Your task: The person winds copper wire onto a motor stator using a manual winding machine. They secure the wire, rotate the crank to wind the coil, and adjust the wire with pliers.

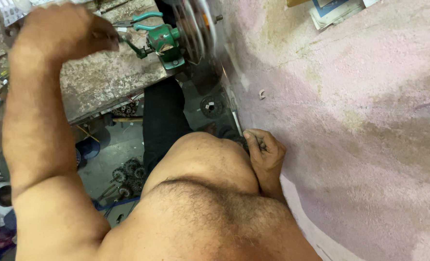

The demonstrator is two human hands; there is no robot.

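Left hand [65,31]: raised over the counter [99,82], fingers closed in a fist on the crank [130,44] of a green hand-driven machine [165,43]. The machine is bolted at the counter's edge. Its wheel [198,26] shows blurred, so it appears to be turning.

Right hand [266,154]: low at the waist, close to the pink wall [350,121], thumb and fingers pinched narrow on a small dark piece [246,143]. What the piece is cannot be told, nor whether anything runs from it up to the wheel.

Other items: green-handled pliers [145,19] lie on the counter behind the machine. Dark bristly wheels [130,176] lie on the floor [123,145] below.

Assessment: the step in hand is cranking, with the dark piece gripped well below the wheel. The next move calls for an even turn of the crank and a firm pinch on the piece, with fingers clear of the wheel's rim.
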